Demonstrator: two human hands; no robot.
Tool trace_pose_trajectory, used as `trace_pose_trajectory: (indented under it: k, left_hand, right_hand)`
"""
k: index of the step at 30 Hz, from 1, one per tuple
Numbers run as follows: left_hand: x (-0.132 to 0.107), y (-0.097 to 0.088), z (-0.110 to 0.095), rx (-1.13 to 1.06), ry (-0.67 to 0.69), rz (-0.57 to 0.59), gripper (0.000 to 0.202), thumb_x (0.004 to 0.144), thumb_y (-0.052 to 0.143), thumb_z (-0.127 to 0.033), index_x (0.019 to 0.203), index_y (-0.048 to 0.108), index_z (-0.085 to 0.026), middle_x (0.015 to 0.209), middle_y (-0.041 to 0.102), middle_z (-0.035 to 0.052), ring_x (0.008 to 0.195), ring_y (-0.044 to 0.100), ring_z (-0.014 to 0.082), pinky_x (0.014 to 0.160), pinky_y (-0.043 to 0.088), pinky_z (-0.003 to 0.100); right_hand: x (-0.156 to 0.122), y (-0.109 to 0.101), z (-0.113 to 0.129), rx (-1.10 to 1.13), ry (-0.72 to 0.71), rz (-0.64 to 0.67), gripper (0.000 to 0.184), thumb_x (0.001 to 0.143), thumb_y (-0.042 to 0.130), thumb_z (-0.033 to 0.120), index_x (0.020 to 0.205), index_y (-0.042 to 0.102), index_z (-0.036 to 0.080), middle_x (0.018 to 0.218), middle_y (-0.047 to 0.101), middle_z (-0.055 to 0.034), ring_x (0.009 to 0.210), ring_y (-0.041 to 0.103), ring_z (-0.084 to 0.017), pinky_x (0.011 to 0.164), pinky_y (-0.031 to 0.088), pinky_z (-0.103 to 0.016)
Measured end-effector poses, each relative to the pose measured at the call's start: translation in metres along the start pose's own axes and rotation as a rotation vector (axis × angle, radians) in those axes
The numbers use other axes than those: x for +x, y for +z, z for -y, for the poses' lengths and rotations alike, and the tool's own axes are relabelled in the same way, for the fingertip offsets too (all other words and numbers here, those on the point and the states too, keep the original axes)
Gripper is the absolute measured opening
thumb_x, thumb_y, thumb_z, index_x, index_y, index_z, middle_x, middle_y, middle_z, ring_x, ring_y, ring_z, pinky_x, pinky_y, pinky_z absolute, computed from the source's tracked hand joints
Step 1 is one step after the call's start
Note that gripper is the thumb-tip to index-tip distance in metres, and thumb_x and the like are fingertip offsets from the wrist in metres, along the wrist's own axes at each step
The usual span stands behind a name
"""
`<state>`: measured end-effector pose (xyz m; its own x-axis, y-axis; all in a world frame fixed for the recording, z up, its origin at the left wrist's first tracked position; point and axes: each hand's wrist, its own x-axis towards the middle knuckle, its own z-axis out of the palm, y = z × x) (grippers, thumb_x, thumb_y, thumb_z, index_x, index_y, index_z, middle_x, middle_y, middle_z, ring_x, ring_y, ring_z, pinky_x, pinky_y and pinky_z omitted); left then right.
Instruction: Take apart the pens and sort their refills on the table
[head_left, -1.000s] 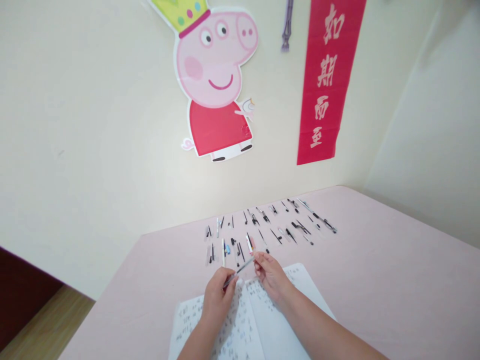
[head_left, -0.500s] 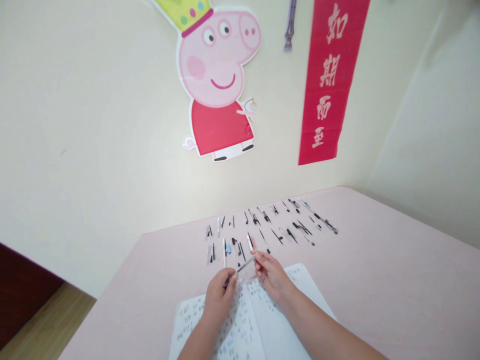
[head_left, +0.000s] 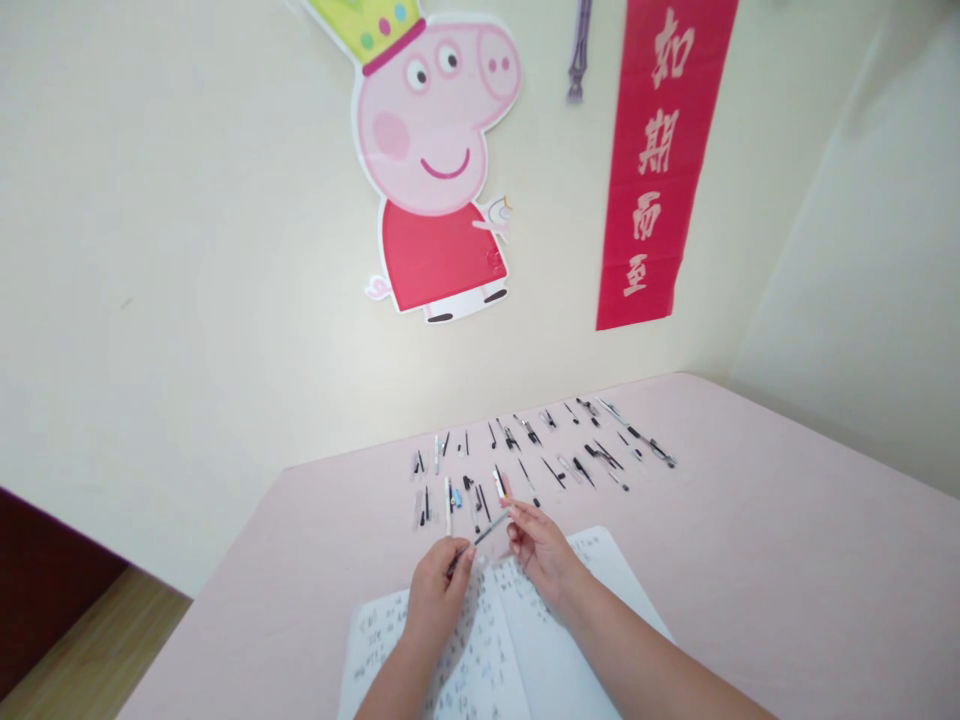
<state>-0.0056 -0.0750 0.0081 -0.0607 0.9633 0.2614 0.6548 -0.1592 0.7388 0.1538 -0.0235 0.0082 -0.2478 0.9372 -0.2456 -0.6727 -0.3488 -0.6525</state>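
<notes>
Pink table (head_left: pixel 765 560): pale, backed by a light wall (head_left: pixel 187 250); we find the work at its middle.
Slim rod (head_left: pixel 491 528): between the two hands, slanting from near left to far right, grey with darker lengths. We cannot tell whether it is one piece or several.
Left hand (head_left: pixel 439 578): thumb and fingers clamped on the near end, partly covering it.
Right hand (head_left: pixel 538 540): thumb and fingertips pinched on the far end.
Grip risk: we judge that an uneven pull or twist could spring the rod loose; being so thin, it could then roll.
Notebook (head_left: pixel 559 670): handwritten pages beneath the hands and forearms. Should the rod have a bare inked tip, we consider a smear possible.
Pen parts (head_left: pixel 427 503): small groups in two rough rows beyond the hands, a white pen (head_left: pixel 448 505) lying just beyond the left hand.
Mix-up risk: groups lie close together; in our judgement, a brushing knuckle or dropped piece could muddle neighbours.
Wall fittings: pig cut-out (head_left: pixel 442 255) at left, red banner (head_left: pixel 652 170) at right, both well apart from the hands.
</notes>
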Motion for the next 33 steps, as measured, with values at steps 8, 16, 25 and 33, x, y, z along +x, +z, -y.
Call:
trace_pose_trajectory:
  k: [8, 16, 25, 33]
  left_hand:
    - [0.0002, 0.0008, 0.0007, -0.006, 0.018, 0.005, 0.029, 0.082, 0.045, -0.041, 0.076, 0.063, -0.019, 0.075, 0.064, 0.0061, 0.072, 0.057, 0.0191, 0.067, 0.042, 0.028]
    - [-0.0008, 0.0003, 0.0022, 0.005, 0.008, 0.032, 0.03, 0.082, 0.043, -0.041, 0.078, 0.063, -0.019, 0.076, 0.064, 0.0065, 0.073, 0.057, 0.0196, 0.067, 0.041, 0.028]
    - [-0.0003, 0.0006, 0.0005, -0.018, -0.024, 0.03, 0.034, 0.082, 0.042, -0.045, 0.077, 0.063, -0.02, 0.074, 0.064, 0.0064, 0.072, 0.057, 0.0201, 0.067, 0.042, 0.028]
    - [-0.0001, 0.0013, 0.0014, -0.024, -0.025, 0.038, 0.033, 0.081, 0.042, -0.045, 0.077, 0.064, -0.02, 0.075, 0.064, 0.0067, 0.073, 0.056, 0.0203, 0.067, 0.041, 0.028]
  right_hand:
    - [0.0003, -0.0009, -0.0012, 0.003, 0.0, 0.007, 0.024, 0.055, 0.079, 0.03, 0.066, 0.063, 0.016, 0.052, 0.048, 0.0055, 0.047, 0.042, -0.005, 0.042, 0.032, -0.016]
    - [0.0009, -0.0013, -0.0032, 0.0, -0.004, 0.01, 0.03, 0.056, 0.078, 0.038, 0.073, 0.064, 0.016, 0.052, 0.049, 0.0053, 0.048, 0.043, -0.006, 0.042, 0.032, -0.016]
    - [-0.0012, 0.0008, 0.0008, -0.01, -0.005, 0.025, 0.036, 0.054, 0.079, 0.034, 0.082, 0.066, 0.017, 0.053, 0.051, 0.0052, 0.048, 0.046, -0.007, 0.043, 0.032, -0.018]
    - [0.002, -0.0023, -0.0041, -0.051, -0.025, 0.016, 0.028, 0.056, 0.078, 0.035, 0.064, 0.059, 0.017, 0.05, 0.048, 0.0059, 0.046, 0.041, -0.005, 0.043, 0.031, -0.016]
